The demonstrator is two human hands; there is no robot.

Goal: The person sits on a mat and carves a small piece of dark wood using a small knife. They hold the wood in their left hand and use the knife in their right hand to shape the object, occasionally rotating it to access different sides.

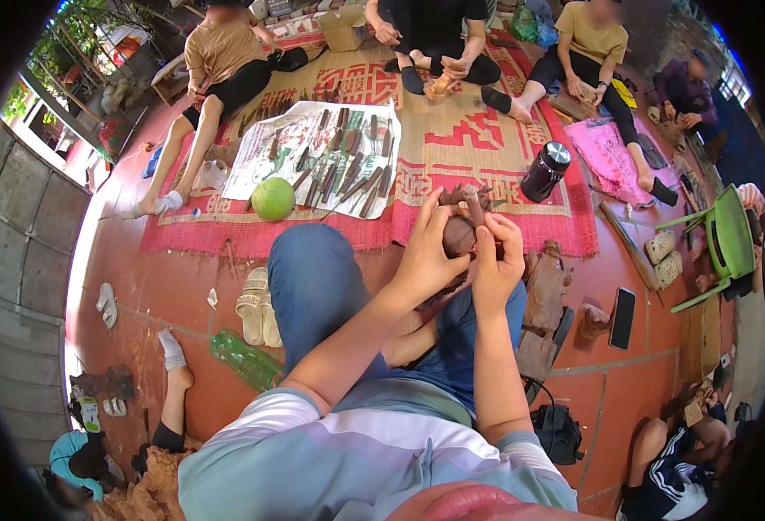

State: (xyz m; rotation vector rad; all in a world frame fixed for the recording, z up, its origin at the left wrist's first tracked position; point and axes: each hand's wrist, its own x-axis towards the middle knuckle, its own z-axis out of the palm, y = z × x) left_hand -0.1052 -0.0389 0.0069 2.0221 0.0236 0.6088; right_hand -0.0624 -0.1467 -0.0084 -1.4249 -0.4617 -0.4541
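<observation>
both hands meet over the raised knee, clamped on a small rounded brown piece of carved wood [459, 234]. the left hand [428, 247] cups it from the left; the right hand [497, 259] grips it from the right, fingers curled round a short brown wooden-handled tool [474, 205] standing upright above it. farther off, a white sheet covered with carving tools [326, 156] lies on the red patterned woven mat [452, 139], a green round fruit [272, 199] at its near left corner, a black flask [545, 171] to the right.

fwd: tools [339, 165], melon [273, 199] | R: flask [545, 171] | L: floor [165, 286] free
</observation>
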